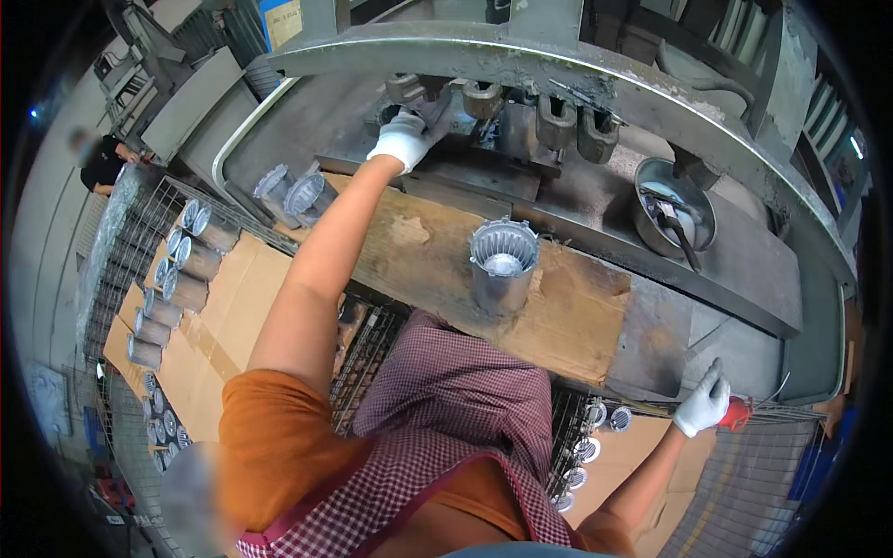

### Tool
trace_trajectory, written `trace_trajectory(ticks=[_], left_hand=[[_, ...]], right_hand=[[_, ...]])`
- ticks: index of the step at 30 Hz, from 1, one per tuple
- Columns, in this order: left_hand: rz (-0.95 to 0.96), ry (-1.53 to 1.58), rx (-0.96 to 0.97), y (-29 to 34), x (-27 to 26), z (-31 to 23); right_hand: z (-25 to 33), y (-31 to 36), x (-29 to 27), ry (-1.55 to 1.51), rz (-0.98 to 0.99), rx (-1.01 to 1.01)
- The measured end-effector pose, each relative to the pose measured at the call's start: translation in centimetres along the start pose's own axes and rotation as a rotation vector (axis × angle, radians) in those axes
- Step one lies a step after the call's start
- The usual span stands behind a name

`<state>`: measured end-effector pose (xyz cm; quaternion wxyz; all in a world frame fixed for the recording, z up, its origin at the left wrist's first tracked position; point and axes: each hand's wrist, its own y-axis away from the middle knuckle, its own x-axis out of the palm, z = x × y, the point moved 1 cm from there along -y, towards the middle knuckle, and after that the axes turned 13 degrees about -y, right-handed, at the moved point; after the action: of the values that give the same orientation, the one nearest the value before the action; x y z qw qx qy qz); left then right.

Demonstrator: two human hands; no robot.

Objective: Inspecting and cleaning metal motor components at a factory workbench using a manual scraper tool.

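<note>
My left hand, in a white glove, reaches far forward to dark metal sockets under the machine's beam. Its fingers merge with the grey metal there, so their grip is hidden. Off to the right, my gloved right hand has its grey-tipped fingers stretched out. A red object lies right against that hand; its kind is unclear. Between my arms, a ribbed, hollow metal casting stands upright on a cardboard sheet. Two similar castings stand left of my left forearm.
A curved metal beam crosses ahead, with several metal sockets below. A metal pot containing tools sits at right. Several cylindrical castings line cardboard at left. Round slotted parts lie lower right. Another person is far left.
</note>
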<state>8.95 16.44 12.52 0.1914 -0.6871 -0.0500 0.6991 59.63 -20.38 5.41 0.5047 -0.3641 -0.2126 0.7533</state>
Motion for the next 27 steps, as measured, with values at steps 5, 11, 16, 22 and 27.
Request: trace_trajectory(ticks=[5, 11, 16, 22, 27], left_hand=[[0.168, -0.084, -0.158, 0.6, -0.5, 0.0], [-0.212, 0.479, -0.418, 7.4, -2.2, -4.5], [-0.468, 1.035, 0.008, 15.7, 6.8, -5.9], [-0.013, 0.623, 0.257, 17.5, -4.4, -21.8], [-0.183, 0.151, 0.674, 19.0, -6.5, -25.6]], right_hand=[[-0.8, -0.6, 0.1, 0.117, 0.034, -0.088], [3.9, -0.9, -4.1, 0.217, -0.035, -0.62], [-1.3, -0.5, -4.7, 0.116, -0.123, 0.273], [1.8, 1.4, -4.5, -0.636, -0.084, 0.216], [9.5, 8.8, -2.3, -0.41, 0.932, 0.436]])
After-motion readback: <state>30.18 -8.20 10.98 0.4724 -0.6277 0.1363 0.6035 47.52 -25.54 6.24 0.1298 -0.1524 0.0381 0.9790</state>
